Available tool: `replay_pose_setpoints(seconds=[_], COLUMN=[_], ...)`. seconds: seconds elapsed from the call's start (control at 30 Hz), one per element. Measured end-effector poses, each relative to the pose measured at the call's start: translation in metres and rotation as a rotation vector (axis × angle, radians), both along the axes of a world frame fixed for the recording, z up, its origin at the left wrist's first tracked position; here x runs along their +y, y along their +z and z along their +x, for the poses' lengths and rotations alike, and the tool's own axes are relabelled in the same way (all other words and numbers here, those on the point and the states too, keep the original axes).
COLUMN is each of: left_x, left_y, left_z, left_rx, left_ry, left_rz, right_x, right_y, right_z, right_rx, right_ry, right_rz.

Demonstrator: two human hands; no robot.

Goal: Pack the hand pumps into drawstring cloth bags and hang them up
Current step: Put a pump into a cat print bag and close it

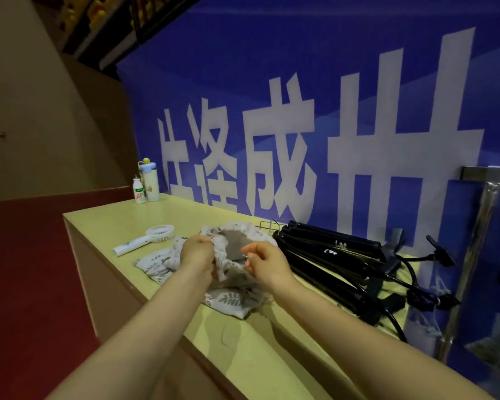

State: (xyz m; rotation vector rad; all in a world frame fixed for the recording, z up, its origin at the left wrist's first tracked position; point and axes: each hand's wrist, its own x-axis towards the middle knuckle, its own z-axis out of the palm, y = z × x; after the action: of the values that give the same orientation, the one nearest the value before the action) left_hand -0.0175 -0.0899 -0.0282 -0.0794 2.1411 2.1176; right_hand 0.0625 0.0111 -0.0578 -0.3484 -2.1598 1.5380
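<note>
Head view. On a pale yellow table (107, 220), dead centre: a leaf-print bag (237, 243), mouth gaping toward 12 o'clock. Gripped at its 9 o'clock rim by the left hand (198, 254), fingers curled into the cloth; pinched at 3 o'clock by the right hand (264, 262). Black pumps (329, 255) lying just beside, at 3 o'clock. Fan (159, 233) at 10, two bottles (146, 183) at 11. Blue banner (300, 82) behind at 12; red floor (26, 269) at 9; metal post (474, 241) far at 3.

Yellow counter (113, 223): bags (156, 264), pumps (329, 255), fan (159, 233), bottles (150, 183)
</note>
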Motion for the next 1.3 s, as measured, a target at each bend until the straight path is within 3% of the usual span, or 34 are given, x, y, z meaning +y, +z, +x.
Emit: replay_pose_setpoints(seconds=[0.1, 0.2, 0.27, 0.47, 0.53, 0.63, 0.67, 0.83, 1.03, 1.2, 1.3], left_x=[-0.026, -0.056, -0.079, -0.146, -0.157, -0.161, -0.158, -0.13, -0.084, -0.048, -0.033], left_y=[0.036, 0.067, 0.081, 0.109, 0.106, 0.09, 0.085, 0.077, 0.071, 0.061, 0.055], left_z=[0.011, 0.035, 0.045, 0.06, 0.066, 0.063, 0.062, 0.063, 0.063, 0.063, 0.057], left_rx=[0.088, 0.478, 0.638, 0.897, 0.87, 0.781, 0.769, 0.768, 0.796, 0.743, 0.655], left_ry=[0.138, 0.319, 0.37, 0.438, 0.379, 0.227, 0.184, 0.121, -0.009, -0.116, -0.13], left_rz=[0.018, -0.123, -0.178, -0.3, -0.387, -0.471, -0.489, -0.647, -0.631, -0.502, -0.439], right_x=[-0.031, -0.065, -0.087, -0.146, -0.153, -0.148, -0.143, -0.127, -0.111, -0.088, -0.068], right_y=[0.025, 0.049, 0.063, 0.078, 0.072, 0.064, 0.063, 0.06, 0.054, 0.053, 0.047], right_z=[0.003, 0.012, 0.016, 0.012, 0.011, 0.018, 0.021, 0.034, 0.034, 0.039, 0.046], right_rx=[-0.047, -0.066, -0.055, -0.038, -0.045, 0.078, 0.102, 0.083, -0.053, -0.173, -0.091], right_ry=[0.174, 0.322, 0.374, 0.427, 0.392, 0.404, 0.418, 0.487, 0.257, 0.288, 0.257], right_rz=[-0.041, -0.045, 0.047, 0.138, 0.068, -0.206, -0.188, -0.014, 0.671, 0.786, 0.77])
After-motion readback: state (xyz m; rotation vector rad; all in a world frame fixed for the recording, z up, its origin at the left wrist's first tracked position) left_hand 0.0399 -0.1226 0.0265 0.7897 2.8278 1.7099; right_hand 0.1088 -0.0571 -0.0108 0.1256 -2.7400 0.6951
